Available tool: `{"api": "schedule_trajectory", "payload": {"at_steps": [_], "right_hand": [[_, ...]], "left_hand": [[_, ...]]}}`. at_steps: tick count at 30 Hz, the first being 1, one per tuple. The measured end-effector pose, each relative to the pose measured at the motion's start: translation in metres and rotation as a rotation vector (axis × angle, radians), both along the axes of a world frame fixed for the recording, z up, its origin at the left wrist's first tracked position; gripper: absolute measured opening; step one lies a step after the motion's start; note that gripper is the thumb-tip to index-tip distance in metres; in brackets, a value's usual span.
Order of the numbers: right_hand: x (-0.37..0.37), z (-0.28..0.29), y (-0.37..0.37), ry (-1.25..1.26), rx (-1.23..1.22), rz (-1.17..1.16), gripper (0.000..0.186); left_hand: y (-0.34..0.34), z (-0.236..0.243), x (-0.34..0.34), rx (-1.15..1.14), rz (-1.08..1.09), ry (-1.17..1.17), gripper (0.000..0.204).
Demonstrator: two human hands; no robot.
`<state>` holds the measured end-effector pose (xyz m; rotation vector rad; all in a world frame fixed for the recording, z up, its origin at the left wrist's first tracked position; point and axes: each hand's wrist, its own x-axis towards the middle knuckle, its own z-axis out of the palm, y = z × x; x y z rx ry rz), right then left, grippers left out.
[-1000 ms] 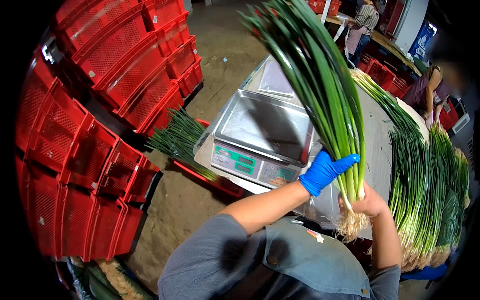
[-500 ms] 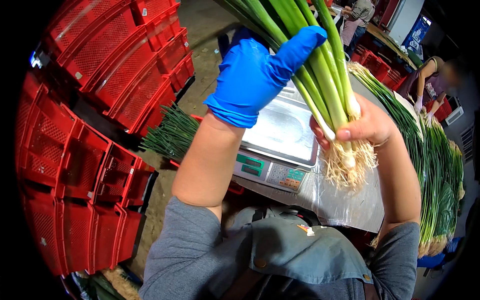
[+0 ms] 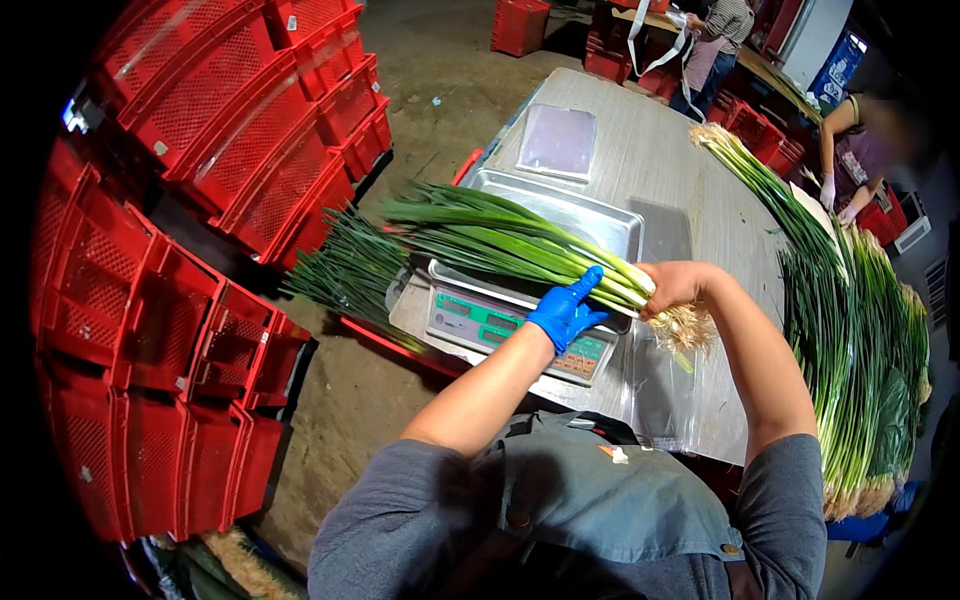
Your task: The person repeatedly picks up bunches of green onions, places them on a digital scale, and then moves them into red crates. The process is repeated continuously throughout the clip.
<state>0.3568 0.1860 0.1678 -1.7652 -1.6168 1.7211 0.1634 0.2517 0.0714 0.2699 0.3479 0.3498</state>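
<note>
A bunch of spring onions (image 3: pixel 520 245) lies across in front of me above the metal pan of a digital scale (image 3: pixel 472 322), its green leaves to the left and its pale roots to the right. My right hand (image 3: pixel 672 286), bare, is closed round the white ends just above the roots. In a blue glove, my left hand (image 3: pixel 566 314) holds the stalks from the near side. Its thumb lies up over them, and some of its fingers are hidden under the bunch. Whether the bunch touches the pan I cannot tell.
Stacked red crates (image 3: pixel 230 130) stand on the left. More spring onions (image 3: pixel 345 265) lie beside the scale, and a long row of them (image 3: pixel 850 350) lines the right. A clear-topped flat sheet stack (image 3: pixel 557 142) lies on the table (image 3: pixel 640 130). Two people work at the back right.
Both hands have lowered the spring onions from close in front of me to the scale. The bunch has swung from upright to lying sideways, leaves leftward.
</note>
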Motion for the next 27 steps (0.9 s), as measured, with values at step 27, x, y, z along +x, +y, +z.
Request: {"api": "schedule_trajectory", "payload": {"at_steps": [27], "right_hand": [[-0.017, -0.021, -0.007, -1.204, 0.511, 0.004, 0.107]], "left_hand": [[-0.004, 0.021, -0.096, 0.314, -0.259, -0.033, 0.042]]}}
